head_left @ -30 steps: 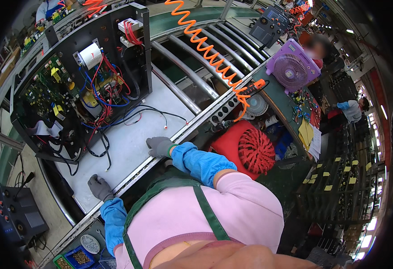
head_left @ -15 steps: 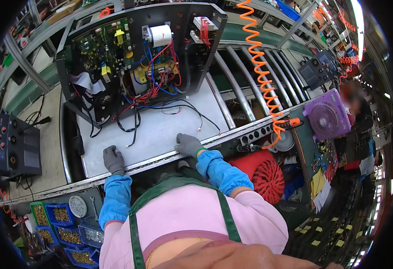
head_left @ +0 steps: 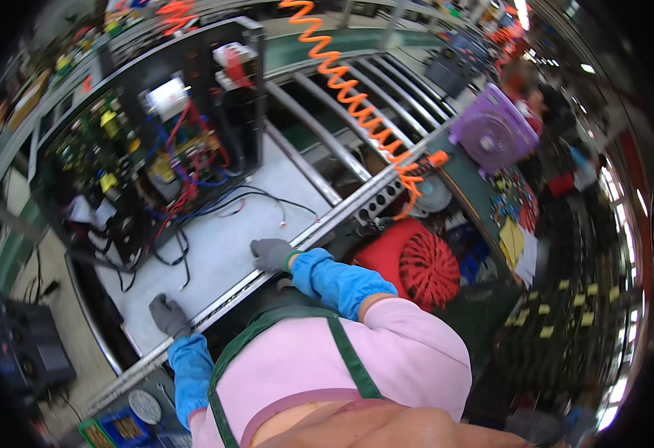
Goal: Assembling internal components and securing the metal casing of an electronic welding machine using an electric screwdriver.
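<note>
My left hand (head_left: pixel 169 315), in a grey glove, rests on the near edge of a white board (head_left: pixel 218 257) lying on the conveyor. Farther right along the same edge lies my right hand (head_left: pixel 273 254), gloved alike, its fingers loosely bent and slightly apart. Neither hand appears to hold anything. Beyond them on the board stands an opened black machine housing (head_left: pixel 256 97), with circuit boards (head_left: pixel 95 142), a white cylinder (head_left: pixel 167 98) and red and blue wires (head_left: pixel 190 168) inside. Loose black cables (head_left: pixel 260 193) trail from it over the board toward my hands.
Metal rollers (head_left: pixel 334 149) continue to the right, under an orange coiled hose (head_left: pixel 349 97). A purple fan (head_left: pixel 495 131) and a red fan-shaped thing (head_left: pixel 427 261) are at right. A dark control box (head_left: pixel 32 343) stands at left, above blue bins (head_left: pixel 127 427) of small parts. People are beyond the purple fan.
The view has turned, so the scene sits farther left and tilted. My hands stay at the board's near edge, and the housing has not visibly moved on the board.
</note>
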{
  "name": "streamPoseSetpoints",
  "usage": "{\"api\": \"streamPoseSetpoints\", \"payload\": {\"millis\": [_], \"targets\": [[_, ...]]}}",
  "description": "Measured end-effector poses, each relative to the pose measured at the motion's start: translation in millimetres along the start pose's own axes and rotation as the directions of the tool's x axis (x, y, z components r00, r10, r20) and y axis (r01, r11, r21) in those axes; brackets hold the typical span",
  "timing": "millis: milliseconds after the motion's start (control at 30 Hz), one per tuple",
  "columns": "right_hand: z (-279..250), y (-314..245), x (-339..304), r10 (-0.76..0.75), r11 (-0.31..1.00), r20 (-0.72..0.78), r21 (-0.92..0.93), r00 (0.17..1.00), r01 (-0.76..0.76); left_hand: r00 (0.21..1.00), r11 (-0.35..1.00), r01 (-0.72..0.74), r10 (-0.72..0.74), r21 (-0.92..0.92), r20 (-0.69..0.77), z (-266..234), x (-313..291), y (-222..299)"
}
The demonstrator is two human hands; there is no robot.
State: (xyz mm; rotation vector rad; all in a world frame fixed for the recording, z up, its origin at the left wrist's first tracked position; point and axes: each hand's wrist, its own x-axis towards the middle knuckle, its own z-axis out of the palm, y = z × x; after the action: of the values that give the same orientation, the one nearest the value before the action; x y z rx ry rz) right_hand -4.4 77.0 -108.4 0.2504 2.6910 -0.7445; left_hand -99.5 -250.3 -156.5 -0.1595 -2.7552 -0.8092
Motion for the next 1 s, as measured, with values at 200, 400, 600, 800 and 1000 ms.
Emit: {"api": "streamPoseSetpoints", "payload": {"millis": [200,400,600,800,1000], "targets": [[-0.3,5.5,-1.4,0.044,0.999,0.027,0.028,0.999,-0.044,0.992,0.997,0.081,-0.082,0.015,0.1,-2.1,4.6,14.3],[-1.0,1.3,-4.3,0.073,0.997,0.024,0.031,0.997,-0.074,0.984,0.99,0.138,-0.138,0.011,0.115,-3.6,4.9,17.8],[0.9,3.3,-0.4,0.074,0.997,0.044,0.033,0.996,-0.075,0.988,0.992,0.123,-0.124,0.024,0.089,-3.6,4.7,18.2],[-1.0,2.6,-0.4,0.077,0.996,0.049,0.029,0.996,-0.079,0.991,0.995,0.103,-0.104,0.016,0.08,-4.0,4.7,19.2],[-2.1,0.7,-1.6,0.075,0.997,0.046,0.029,0.996,-0.076,0.991,0.995,0.103,-0.103,0.008,0.079,-4.7,3.2,17.1]]}}
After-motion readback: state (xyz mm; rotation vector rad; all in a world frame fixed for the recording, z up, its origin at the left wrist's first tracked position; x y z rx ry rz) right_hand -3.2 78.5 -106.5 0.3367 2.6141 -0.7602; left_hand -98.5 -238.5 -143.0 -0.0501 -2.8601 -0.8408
